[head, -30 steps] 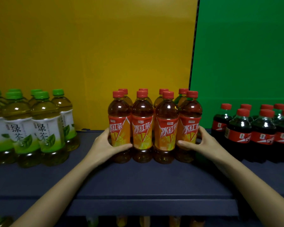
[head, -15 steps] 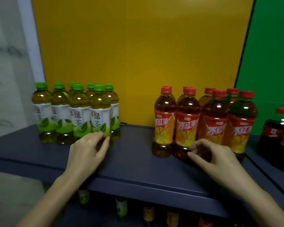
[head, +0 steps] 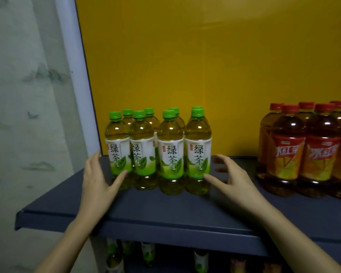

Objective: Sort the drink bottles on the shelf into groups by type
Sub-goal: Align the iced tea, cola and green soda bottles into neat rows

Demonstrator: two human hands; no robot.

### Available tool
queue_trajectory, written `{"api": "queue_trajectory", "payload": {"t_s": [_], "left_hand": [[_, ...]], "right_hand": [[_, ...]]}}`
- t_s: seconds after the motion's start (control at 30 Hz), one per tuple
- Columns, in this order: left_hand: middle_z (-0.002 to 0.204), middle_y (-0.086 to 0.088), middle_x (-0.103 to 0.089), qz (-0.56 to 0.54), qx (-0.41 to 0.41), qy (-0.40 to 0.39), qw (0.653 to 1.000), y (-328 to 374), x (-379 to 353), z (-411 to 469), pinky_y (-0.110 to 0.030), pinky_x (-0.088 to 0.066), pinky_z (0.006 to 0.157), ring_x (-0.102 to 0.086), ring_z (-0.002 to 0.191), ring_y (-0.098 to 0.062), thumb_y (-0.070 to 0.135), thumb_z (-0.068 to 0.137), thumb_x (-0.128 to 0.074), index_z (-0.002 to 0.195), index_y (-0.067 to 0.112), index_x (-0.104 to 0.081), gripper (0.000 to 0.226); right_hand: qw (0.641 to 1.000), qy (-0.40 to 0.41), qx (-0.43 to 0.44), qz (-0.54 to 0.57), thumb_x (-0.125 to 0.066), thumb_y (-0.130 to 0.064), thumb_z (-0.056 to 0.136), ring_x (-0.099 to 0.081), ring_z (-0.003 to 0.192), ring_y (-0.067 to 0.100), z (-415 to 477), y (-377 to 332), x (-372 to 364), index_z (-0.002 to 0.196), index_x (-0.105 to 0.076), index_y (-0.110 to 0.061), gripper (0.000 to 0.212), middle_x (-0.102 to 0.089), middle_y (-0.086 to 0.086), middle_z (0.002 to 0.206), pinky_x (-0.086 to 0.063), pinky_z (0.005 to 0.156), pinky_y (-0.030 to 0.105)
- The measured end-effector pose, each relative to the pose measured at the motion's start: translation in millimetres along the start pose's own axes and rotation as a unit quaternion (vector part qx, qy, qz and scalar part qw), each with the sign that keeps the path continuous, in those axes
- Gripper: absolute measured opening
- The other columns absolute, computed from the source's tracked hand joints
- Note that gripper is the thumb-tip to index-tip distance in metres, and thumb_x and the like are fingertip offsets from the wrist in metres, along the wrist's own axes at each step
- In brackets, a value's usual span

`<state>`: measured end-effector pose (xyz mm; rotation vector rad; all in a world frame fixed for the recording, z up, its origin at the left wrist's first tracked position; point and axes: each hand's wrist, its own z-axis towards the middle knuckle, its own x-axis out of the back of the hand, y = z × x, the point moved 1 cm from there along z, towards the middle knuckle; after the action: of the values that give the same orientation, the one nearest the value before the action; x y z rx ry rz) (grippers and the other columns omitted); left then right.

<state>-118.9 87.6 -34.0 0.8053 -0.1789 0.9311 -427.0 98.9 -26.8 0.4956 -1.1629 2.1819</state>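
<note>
**Hands close in on green tea cluster as shelf sort nears its finish**

A person's two bare hands flank a tight cluster of clear plastic green-tea bottles with green caps and white-and-green labels [head: 158, 152], standing upright in two rows on a dark blue-grey metal shelf [head: 165, 211]. The left hand [head: 98, 178] sits at the cluster's nine o'clock, palm turned inward, fingers extended, thumb touching or just short of the base of the leftmost front bottle. The right hand [head: 230, 174] mirrors it at three o'clock, fingers spread and loose, thumb tip just beside the rightmost front bottle. Both hands are released, gripping nothing. Both forearms rise from the six o'clock edge of the view and angle inward toward the cluster.

Well apart at three o'clock stands a second group: amber iced-tea bottles with red caps and red-and-orange labels [head: 307, 152], packed together against the yellow back panel [head: 205, 66]. The step in hand appears to be squaring up the green tea group, each type already seeming to stand on its own. The next move likely calls for both palms to press inward evenly, low on the bottles, so none tips. More bottles show dimly on the shelf below.
</note>
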Motion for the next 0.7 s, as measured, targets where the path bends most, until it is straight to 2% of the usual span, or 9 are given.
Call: {"api": "queue_trajectory", "payload": {"t_s": [0.07,0.13,0.2,0.27,0.33,0.4,0.5,0.63,0.7], "left_hand": [[0.144,-0.014,-0.032,-0.029,0.053,-0.046,0.997,-17,1,15,-0.047,-0.035,0.106,-0.036,0.131,-0.028,0.032,0.076,-0.07,0.143,0.008,-0.024,0.085],[0.143,-0.012,-0.037,-0.076,0.074,-0.089,0.99,-28,-1,27,-0.042,-0.04,0.102,-0.042,0.127,-0.025,0.03,0.077,-0.07,0.143,0.008,-0.027,0.081],[0.13,-0.006,-0.052,-0.142,0.071,-0.132,0.978,-33,-4,33,-0.031,-0.045,0.094,-0.052,0.111,-0.014,0.022,0.079,-0.069,0.137,0.009,-0.039,0.066],[0.115,0.0,-0.058,-0.171,0.057,-0.162,0.97,-36,-8,35,-0.025,-0.047,0.088,-0.054,0.095,0.0,0.015,0.08,-0.068,0.132,0.01,-0.044,0.058],[0.106,0.007,-0.058,-0.19,0.05,-0.164,0.967,-39,-10,36,-0.012,-0.047,0.077,-0.053,0.089,0.007,0.012,0.08,-0.067,0.132,0.01,-0.044,0.057],[0.1,0.015,-0.056,-0.205,0.044,-0.164,0.964,-42,-12,37,-0.005,-0.047,0.068,-0.054,0.087,0.007,0.01,0.08,-0.067,0.131,0.01,-0.043,0.056],[0.1,0.015,-0.056,-0.21,0.037,-0.169,0.962,-46,-14,38,-0.001,-0.046,0.066,-0.056,0.087,0.008,0.01,0.08,-0.067,0.131,0.009,-0.044,0.055],[0.102,0.012,-0.058,-0.216,0.027,-0.171,0.961,-50,-16,39,0.0,-0.046,0.068,-0.055,0.085,0.02,0.01,0.079,-0.069,0.13,0.009,-0.045,0.057],[0.102,0.01,-0.058,-0.217,0.023,-0.169,0.961,-51,-18,38,0.0,-0.046,0.067,-0.057,0.086,0.014,0.01,0.078,-0.069,0.129,0.01,-0.045,0.056]], "right_hand": [[1.0,0.007,-0.016,0.024,-0.067,-0.037,0.08,-0.048,0.107,0.0,4,-9,-13,0.132,-0.041,-0.024,0.06,-0.048,-0.019,0.116,-0.04,0.09,0.022],[0.999,0.032,-0.024,0.026,-0.068,-0.035,0.079,-0.05,0.103,-0.002,5,-13,-23,0.13,-0.043,-0.026,0.057,-0.051,-0.02,0.112,-0.04,0.087,0.02],[0.998,0.058,-0.034,0.015,-0.069,-0.034,0.079,-0.049,0.099,-0.004,6,-15,-29,0.129,-0.045,-0.025,0.057,-0.052,-0.02,0.11,-0.041,0.087,0.021],[0.997,0.063,-0.047,0.02,-0.069,-0.033,0.078,-0.05,0.094,-0.006,6,-15,-30,0.129,-0.045,-0.024,0.057,-0.053,-0.018,0.109,-0.044,0.087,0.022],[0.996,0.06,-0.053,0.028,-0.07,-0.032,0.078,-0.053,0.096,-0.003,7,-14,-30,0.129,-0.046,-0.024,0.057,-0.054,-0.017,0.11,-0.048,0.09,0.027],[0.996,0.054,-0.055,0.036,-0.069,-0.031,0.078,-0.054,0.101,0.003,6,-14,-31,0.129,-0.045,-0.024,0.057,-0.054,-0.016,0.111,-0.05,0.092,0.033],[0.996,0.055,-0.053,0.036,-0.069,-0.033,0.078,-0.054,0.105,0.005,7,-12,-33,0.129,-0.046,-0.025,0.056,-0.055,-0.016,0.113,-0.05,0.094,0.037],[0.997,0.06,-0.039,0.025,-0.068,-0.036,0.078,-0.055,0.109,0.006,8,-10,-36,0.127,-0.047,-0.026,0.054,-0.056,-0.015,0.115,-0.05,0.094,0.038],[0.997,0.059,-0.036,0.026,-0.068,-0.035,0.079,-0.054,0.109,0.005,8,-10,-37,0.127,-0.046,-0.026,0.054,-0.056,-0.016,0.115,-0.049,0.094,0.033]]}}
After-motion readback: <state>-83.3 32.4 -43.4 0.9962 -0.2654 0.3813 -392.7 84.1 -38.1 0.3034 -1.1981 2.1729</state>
